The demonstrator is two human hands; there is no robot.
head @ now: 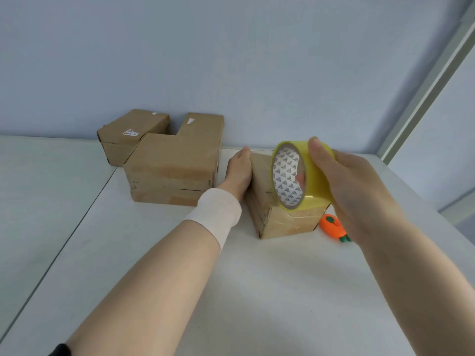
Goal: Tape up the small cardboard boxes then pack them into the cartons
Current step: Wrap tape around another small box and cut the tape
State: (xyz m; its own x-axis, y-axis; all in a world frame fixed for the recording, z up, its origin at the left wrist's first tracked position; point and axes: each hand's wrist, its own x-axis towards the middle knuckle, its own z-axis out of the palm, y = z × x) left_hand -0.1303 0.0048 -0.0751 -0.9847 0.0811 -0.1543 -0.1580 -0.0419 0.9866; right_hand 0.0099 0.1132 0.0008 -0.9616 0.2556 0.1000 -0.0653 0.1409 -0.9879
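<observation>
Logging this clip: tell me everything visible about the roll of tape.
The tape roll is wide, yellowish translucent tape on a core whose white inside carries small dark triangles. It stands on edge, lower rim meeting the near top edge of the small cardboard box. The right hand grips it, one fingertip over the top, another showing inside the core. Clear tape shines on the box front below.

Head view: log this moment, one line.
left hand: rests against box | right hand: grips tape at box top | cutter: beside box
</observation>
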